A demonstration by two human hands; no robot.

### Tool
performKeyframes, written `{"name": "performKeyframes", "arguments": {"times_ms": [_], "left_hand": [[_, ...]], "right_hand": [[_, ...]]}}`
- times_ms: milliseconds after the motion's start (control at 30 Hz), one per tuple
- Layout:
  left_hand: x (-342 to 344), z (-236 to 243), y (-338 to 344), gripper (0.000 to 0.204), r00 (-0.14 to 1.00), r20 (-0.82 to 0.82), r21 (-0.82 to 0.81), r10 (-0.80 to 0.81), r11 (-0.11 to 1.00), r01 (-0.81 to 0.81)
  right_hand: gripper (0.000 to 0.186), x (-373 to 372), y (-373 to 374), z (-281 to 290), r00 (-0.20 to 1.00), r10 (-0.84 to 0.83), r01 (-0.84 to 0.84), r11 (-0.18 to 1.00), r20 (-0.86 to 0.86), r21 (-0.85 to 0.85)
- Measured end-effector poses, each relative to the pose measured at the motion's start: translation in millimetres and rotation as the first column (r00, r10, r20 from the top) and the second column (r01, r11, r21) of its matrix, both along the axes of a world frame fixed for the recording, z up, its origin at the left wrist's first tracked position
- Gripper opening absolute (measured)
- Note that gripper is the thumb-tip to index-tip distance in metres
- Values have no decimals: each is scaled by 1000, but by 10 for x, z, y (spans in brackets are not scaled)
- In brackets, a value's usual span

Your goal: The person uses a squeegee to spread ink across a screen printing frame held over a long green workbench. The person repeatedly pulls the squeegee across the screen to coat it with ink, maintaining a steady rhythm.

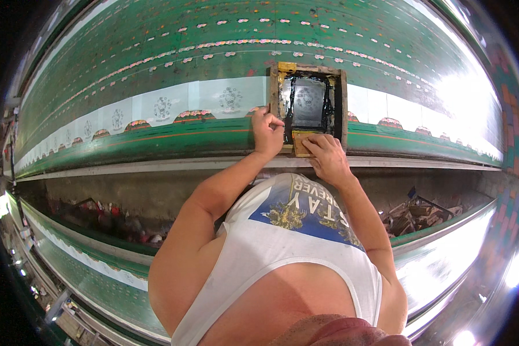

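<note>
A wooden screen-printing frame (343,109) lies on the long green table in front of me. Its mesh (309,106) shows a dark printed design, with black ink smeared thickly around its borders. My left hand (266,132) is closed at the frame's near left side, its fingers curled against the wood. In my right hand (328,154) is a squeegee with a yellowish wooden handle (301,145), resting at the near end of the frame. The squeegee's blade edge is hidden. White sheets (232,97) left of the frame bear a dark round design; those to the right (377,104) look blank.
The green table (173,69) stretches far to both sides, dotted with rows of small coloured marks. A metal rail (173,166) edges it before me. Scraps of wood (424,214) lie in the gap at right. Another long table (98,271) stands behind me.
</note>
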State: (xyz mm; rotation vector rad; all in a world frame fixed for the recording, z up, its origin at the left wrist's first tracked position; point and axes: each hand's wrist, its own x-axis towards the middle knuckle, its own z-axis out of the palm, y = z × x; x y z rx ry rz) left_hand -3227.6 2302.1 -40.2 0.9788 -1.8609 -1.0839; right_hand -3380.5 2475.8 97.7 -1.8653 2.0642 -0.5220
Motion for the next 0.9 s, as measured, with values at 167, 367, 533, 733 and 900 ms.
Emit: {"name": "performKeyframes", "arguments": {"times_ms": [167,367,533,733,900], "left_hand": [[-17,72,-21,16,1000,29,-82,-2,997,5],[-198,300,146,20,998,-60,-107,-10,994,4],[-839,406,534,21,993,-119,-157,-10,988,-9],[-1601,197,1071,17,994,-113,-141,3,990,-20],[-1951,171,1363,18,991,-125,-74,52,995,-61]], "right_hand": [[50,-138,307,-191,922,-385,382,896,30,-225],[40,-543,720,-482,614,-535,689,722,580,-64],[38,-1028,1115,-469,648,-535,681,726,541,-97],[37,-1754,1669,-540,653,-527,682,721,544,-121],[43,-2137,1964,-531,840,-469,527,823,272,-209]]}}
